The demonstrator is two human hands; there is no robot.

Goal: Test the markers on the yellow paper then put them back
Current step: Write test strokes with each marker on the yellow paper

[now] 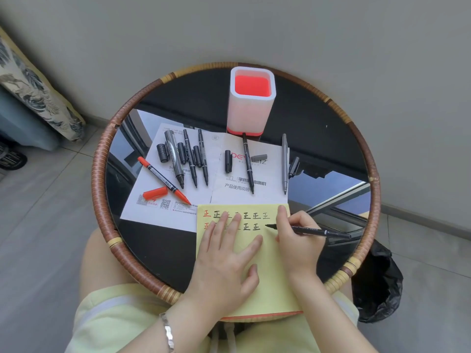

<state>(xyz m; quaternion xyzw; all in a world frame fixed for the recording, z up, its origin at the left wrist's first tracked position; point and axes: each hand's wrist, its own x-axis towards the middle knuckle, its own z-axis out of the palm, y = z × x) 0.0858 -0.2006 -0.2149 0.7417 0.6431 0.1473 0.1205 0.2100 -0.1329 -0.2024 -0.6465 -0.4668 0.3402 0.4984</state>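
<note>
A yellow paper pad (270, 284) lies at the table's near edge with two rows of written characters near its top. My left hand (224, 261) rests flat on it, fingers spread, covering part of the writing. My right hand (298, 240) grips a black marker (316, 231), its tip just right of the second row's last character. Several uncapped markers lie on white sheets beyond the pad: a red marker (164, 180), a thick grey one (174, 159), thin black ones (190, 159) (248, 165) and a grey pen (284, 164). Loose caps lie among them. A white and red pen holder (251, 108) stands empty at the back.
The round glass table has a woven rattan rim (102, 159). White printed sheets (142, 200) lie under the markers. A black bag (377, 284) sits on the floor at the right, a patterned cushion (33, 90) at the left. My lap in pale yellow clothes is below.
</note>
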